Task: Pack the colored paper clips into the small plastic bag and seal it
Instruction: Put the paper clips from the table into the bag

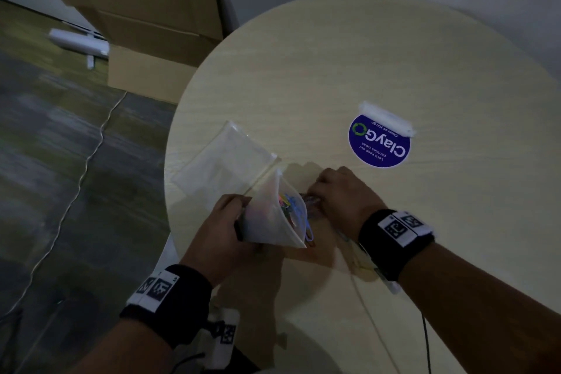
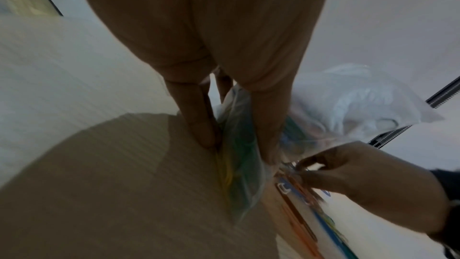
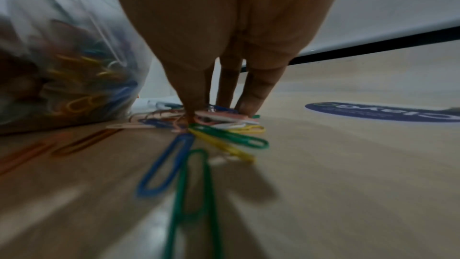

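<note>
My left hand (image 1: pixel 233 215) pinches the small clear plastic bag (image 1: pixel 270 218) and holds it up at the near left edge of the round table (image 1: pixel 364 55). Several coloured paper clips (image 1: pixel 290 205) lie inside the bag. In the left wrist view the bag (image 2: pixel 239 184) sits between thumb and fingers of the left hand (image 2: pixel 236 149). My right hand (image 1: pixel 318 194) is down on the table just right of the bag. Its fingertips (image 3: pixel 248 105) pinch a pile of loose paper clips (image 3: pixel 224 123). A blue clip (image 3: pixel 166 164) and a green clip (image 3: pixel 194 194) lie nearer the wrist.
A larger clear plastic bag (image 1: pixel 224 161) lies flat behind the small one. A blue round ClayGo sticker (image 1: pixel 379 143) is on the table beyond my right hand. A cardboard box (image 1: pixel 145 24) and a white object (image 1: pixel 79 42) sit on the floor at left.
</note>
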The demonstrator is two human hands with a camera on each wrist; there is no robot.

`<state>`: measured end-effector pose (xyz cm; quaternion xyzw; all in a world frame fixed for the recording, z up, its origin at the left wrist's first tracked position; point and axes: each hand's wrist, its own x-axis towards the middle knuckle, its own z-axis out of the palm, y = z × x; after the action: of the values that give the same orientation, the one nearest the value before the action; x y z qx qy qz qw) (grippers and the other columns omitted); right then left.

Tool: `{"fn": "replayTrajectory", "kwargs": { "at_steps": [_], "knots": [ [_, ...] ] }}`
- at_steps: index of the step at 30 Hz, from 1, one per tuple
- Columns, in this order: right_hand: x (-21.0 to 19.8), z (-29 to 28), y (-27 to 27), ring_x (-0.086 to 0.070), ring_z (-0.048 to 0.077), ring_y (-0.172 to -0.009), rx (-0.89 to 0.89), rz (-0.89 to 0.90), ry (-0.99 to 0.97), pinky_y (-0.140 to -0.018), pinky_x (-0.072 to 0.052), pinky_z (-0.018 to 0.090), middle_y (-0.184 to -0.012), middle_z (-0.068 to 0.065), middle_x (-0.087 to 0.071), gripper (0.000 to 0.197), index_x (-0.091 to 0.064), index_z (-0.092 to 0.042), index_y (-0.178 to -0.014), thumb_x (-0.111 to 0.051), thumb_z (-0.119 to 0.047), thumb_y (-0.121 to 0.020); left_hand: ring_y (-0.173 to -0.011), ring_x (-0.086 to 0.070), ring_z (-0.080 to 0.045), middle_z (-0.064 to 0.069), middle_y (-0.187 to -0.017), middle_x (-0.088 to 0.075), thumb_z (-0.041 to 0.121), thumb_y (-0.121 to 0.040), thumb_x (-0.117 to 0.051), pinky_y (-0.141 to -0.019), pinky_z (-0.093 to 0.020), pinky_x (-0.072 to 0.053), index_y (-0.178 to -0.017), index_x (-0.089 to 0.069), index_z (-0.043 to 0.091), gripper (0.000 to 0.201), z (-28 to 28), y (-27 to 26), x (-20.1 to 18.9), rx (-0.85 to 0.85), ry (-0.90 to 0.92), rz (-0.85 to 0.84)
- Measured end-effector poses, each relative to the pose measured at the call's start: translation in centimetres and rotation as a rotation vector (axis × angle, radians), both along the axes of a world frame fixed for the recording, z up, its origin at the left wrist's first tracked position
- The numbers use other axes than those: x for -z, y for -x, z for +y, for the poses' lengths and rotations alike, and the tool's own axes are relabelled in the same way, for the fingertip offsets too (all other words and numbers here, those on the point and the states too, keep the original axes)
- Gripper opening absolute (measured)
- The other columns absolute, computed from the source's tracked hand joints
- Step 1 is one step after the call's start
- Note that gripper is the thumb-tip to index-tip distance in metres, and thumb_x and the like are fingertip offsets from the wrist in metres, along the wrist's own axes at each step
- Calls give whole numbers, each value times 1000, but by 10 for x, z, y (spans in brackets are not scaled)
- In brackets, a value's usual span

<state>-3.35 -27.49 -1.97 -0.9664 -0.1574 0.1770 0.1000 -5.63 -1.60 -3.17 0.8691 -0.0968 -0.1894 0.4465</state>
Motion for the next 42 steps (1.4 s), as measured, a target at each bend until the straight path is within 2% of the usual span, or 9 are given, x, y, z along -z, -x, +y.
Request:
{"fn": "replayTrajectory", "kwargs": {
  "at_steps": [9, 13, 21, 23, 26, 30, 35, 38, 42],
  "knots": [
    [4, -17, 22, -55, 35, -92, 133, -7, 86, -73, -48, 41, -99, 12, -59, 28, -61, -12, -101, -70, -23, -77, -89, -56, 1, 18, -111, -42, 29, -63, -91, -68, -13, -42, -111, -55, 27, 60, -7, -5, -3, 60, -74, -25],
    [-8, -21, 19, -56, 32, -98, 230, -10, -6, -77, -44, 38, -102, 11, -59, 20, -61, -12, -102, -49, -25, -93, -91, -55, -2, 18, -111, -43, 26, -60, -91, -73, -24, -49, -109, -54, 29, 61, -10, -6, -5, 55, -90, -10],
    [-84, -16, 28, -60, -1, -57, 744, -60, -694, -58, -48, 15, -69, -7, -71, 6, -72, -21, -81, -74, -27, -79, -99, -56, -15, 14, -111, -42, 20, -66, -87, -85, -35, -52, -110, -54, 29, 56, -21, -4, -9, 34, -102, 1],
    [-95, -5, 28, -60, 3, -53, 718, 9, -787, -54, -49, 17, -67, -2, -72, 10, -69, -20, -82, -77, -23, -77, -100, -56, -18, 13, -112, -41, 14, -67, -84, -87, -36, -51, -109, -52, 30, 55, -24, -2, -11, 35, -109, 8],
    [-91, 10, 23, -60, 4, -56, 558, 12, -653, -55, -45, 18, -66, -4, -70, 12, -64, -24, -74, -77, -25, -75, -100, -56, -17, 11, -114, -42, 7, -66, -81, -90, -36, -52, -110, -51, 30, 58, -27, -2, -13, 32, -118, 9],
    [-87, 22, 18, -66, 14, -81, 346, 17, -443, -72, -45, 27, -86, -2, -75, 15, -74, -21, -83, -60, -27, -85, -99, -58, -17, 11, -113, -43, 6, -67, -81, -90, -33, -50, -109, -51, 32, 58, -29, -2, -15, 21, -108, 15],
    [-92, 17, 23, -70, 9, -82, 605, -18, -735, -80, -56, 36, -90, -5, -76, 15, -75, -20, -95, -62, -20, -86, -95, -56, -10, 15, -111, -44, 12, -63, -87, -87, -27, -50, -106, -53, 35, 60, -28, -1, -11, -10, -105, 29],
    [-89, 11, 31, -66, 5, -71, 586, -67, -592, -70, -52, 27, -82, -9, -70, 8, -72, -26, -80, -67, -21, -79, -95, -55, -5, 21, -110, -43, 14, -60, -89, -85, -22, -49, -106, -55, 34, 61, -26, -1, -6, -20, -90, 20],
    [-82, 25, 33, -65, 12, -77, 511, 29, -498, -77, -48, 27, -92, -3, -72, 16, -76, -24, -87, -66, -17, -77, -96, -54, -4, 20, -109, -43, 11, -63, -86, -78, -10, -44, -107, -56, 30, 57, -24, -2, -5, 8, -77, 15]
  ]
}}
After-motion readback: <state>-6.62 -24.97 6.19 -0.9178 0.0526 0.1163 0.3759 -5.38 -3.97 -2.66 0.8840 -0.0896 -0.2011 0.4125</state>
